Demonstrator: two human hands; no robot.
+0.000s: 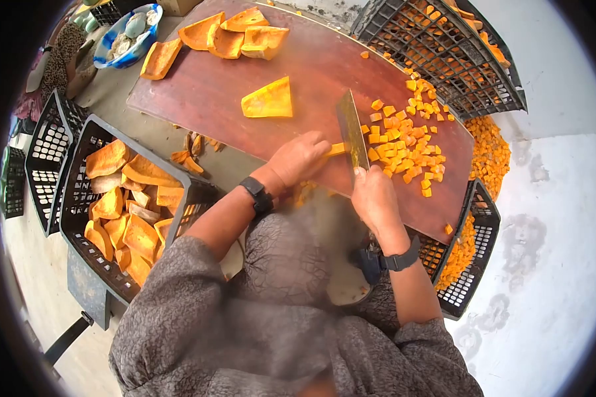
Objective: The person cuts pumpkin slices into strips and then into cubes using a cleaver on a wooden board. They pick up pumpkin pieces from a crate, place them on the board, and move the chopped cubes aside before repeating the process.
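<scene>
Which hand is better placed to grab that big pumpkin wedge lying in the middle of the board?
Left hand: it holds only a small strip, nearer the pumpkin wedge. The right hand grips the cleaver.

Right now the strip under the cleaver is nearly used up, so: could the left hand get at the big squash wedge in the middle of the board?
Probably yes. The left hand lies near the squash wedge, with only bare cutting board between them.

blue bowl (127, 30), black crates (79, 192), peel scraps (193, 151)
</scene>
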